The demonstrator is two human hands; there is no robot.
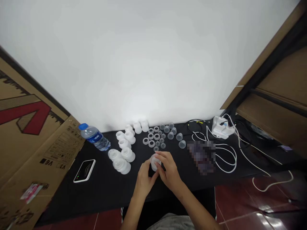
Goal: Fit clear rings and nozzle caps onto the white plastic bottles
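In the head view, both my hands meet around a small translucent white baby bottle [155, 163] near the front of the black table. My left hand [144, 177] wraps its left side, with thumb and fingers curled in. From the right, my right hand [169, 169] pinches its upper part, hiding some of it. Just beyond lie several white collar rings [151, 143] and small clear nipple-like pieces [163, 145]. Clear dome caps [182, 144] are spread to the right of these. Several white baby bottles [128, 154] stand or lean in a cluster at the left.
A water bottle [95, 136] with a blue cap leans at the left, behind a white-framed phone [84, 171]. Cardboard [48, 153] borders the left side. On the right are a blurred-out item [202, 158], white cables [233, 159] and a power strip [222, 127].
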